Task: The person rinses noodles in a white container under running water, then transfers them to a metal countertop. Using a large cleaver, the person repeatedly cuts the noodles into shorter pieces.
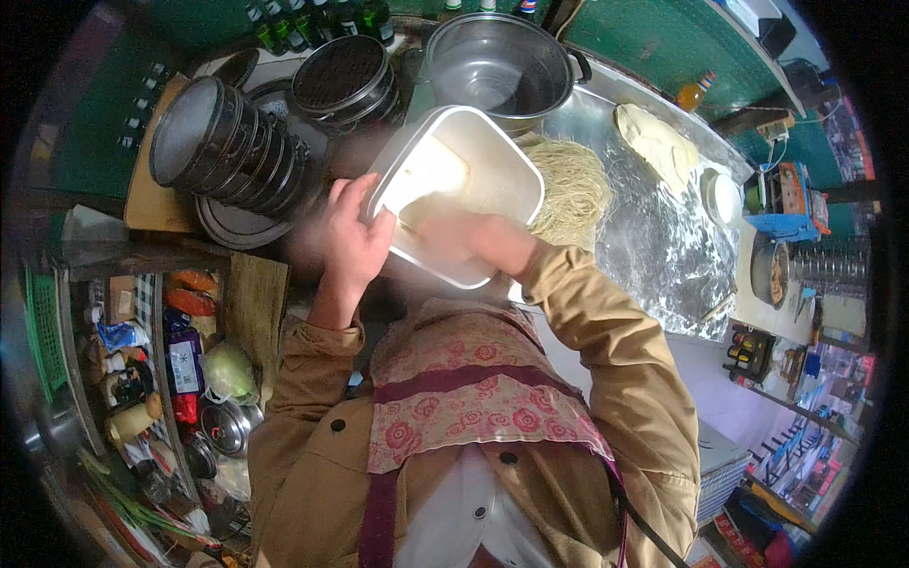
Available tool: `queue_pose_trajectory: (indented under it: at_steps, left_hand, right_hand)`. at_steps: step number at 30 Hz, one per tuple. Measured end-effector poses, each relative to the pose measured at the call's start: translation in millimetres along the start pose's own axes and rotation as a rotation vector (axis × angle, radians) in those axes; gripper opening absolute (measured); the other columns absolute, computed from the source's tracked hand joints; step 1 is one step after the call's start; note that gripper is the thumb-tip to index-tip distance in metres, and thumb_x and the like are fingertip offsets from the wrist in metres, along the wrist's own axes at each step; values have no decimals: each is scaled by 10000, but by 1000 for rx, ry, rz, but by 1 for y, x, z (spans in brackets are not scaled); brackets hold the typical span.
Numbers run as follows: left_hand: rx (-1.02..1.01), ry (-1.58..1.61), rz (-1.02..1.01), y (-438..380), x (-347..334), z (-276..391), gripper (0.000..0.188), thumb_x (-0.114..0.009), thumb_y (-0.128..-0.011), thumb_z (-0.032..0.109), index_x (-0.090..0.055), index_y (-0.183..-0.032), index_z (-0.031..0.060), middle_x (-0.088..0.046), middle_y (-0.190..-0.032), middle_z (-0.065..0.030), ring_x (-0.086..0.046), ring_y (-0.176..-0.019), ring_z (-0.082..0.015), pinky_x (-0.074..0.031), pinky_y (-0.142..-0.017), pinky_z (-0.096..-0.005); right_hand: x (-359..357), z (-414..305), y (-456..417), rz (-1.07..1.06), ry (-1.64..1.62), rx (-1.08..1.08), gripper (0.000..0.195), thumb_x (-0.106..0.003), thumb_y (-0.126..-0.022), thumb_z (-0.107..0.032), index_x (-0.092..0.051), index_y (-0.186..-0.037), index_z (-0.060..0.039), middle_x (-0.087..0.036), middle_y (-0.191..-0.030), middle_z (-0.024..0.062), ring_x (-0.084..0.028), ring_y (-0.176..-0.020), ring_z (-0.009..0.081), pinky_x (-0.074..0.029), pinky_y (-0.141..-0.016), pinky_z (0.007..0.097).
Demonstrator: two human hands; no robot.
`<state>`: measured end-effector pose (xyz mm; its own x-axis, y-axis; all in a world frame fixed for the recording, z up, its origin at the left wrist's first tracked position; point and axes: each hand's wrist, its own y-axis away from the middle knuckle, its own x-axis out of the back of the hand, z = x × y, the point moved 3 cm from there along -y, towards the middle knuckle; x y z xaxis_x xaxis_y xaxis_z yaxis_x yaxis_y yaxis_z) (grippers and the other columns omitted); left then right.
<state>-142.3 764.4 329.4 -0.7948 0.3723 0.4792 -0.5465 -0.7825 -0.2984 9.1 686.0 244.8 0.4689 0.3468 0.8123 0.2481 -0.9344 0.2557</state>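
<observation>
A white plastic tub (497,163) is tilted in front of me, its mouth towards me. My left hand (361,231) grips its left rim, thumb over the edge. My right hand (454,236) reaches inside, blurred, so I cannot tell whether its fingers hold anything. Some pale stuff (408,209), too indistinct to name, shows near those fingers. Just right of the tub lies a heap of thin noodles (568,188) on the floured metal worktop (639,263). Behind the tub stands a large two-handled metal pot (497,64).
Stacked round steamers (227,149) and another steamer (341,78) stand at the left. A slab of dough (657,142) and a white round dish (723,197) lie on the right. Green bottles (298,25) line the back. Packed shelves (160,369) are at lower left.
</observation>
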Motion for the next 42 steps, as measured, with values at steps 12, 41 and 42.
queue_pose_trajectory:
  at_steps: [12,41,42]
  left_hand:
    - [104,68,61,-8,13,-9,355,-576,-886,-46,-636,-1236,-60,-605,-1122,-95,-631,-1011,-168,-513,-883,-296]
    - [74,-81,71,-12,13,-1,379,-643,-837,43,-623,-1213,-3,-600,-1085,-116,-650,-903,-217,-539,-801,-321]
    - [72,-90,75,-11,15,-2,383,-643,-835,40,-622,-1215,-2,-599,-1082,-116,-648,-895,-217,-538,-795,-323]
  right_hand:
    - [72,-47,81,92,-14,58,268,-537,-972,-238,-654,-849,-30,-647,-853,187,-640,-844,405,-511,-792,497]
    - [53,215,168,796,361,-521,266,-690,-955,-284,-729,-930,-22,-711,-930,190,-670,-812,386,-534,-749,497]
    - [59,200,162,855,431,-449,229,-696,-942,-256,-732,-944,-29,-715,-949,179,-671,-825,383,-536,-758,496]
